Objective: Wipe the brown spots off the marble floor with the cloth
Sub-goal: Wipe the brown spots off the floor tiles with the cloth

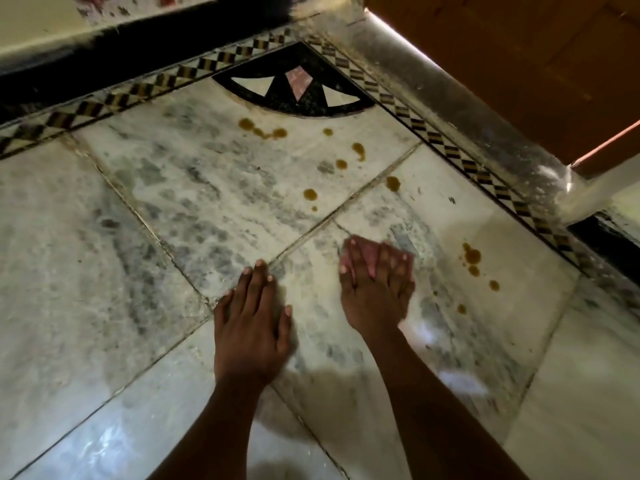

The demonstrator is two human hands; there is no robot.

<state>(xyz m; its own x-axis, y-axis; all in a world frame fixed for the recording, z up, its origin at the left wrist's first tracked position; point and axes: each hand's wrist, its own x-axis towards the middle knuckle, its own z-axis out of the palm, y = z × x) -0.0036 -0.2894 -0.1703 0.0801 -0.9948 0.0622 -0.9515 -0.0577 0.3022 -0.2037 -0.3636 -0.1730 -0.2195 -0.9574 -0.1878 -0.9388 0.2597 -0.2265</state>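
Marble floor (173,209) seen from above, near a room corner. A checkered border strip (145,88) runs along the far wall and a second run follows the right-hand side, meeting at a dark fan-shaped inlay (294,88); a wooden door (519,64) stands beyond the right edge. Left hand (251,323) lies flat on the tile, fingers straight and slightly spread, holding nothing. Right hand (375,289) presses flat on a small pink cloth (367,252), fingers extended over it; the cloth is blurred, so its outline is uncertain. Brown spots (263,129) are scattered ahead of both hands below the inlay, and a further cluster (471,258) lies just right of the cloth. Open tile extends to the left and toward the viewer.
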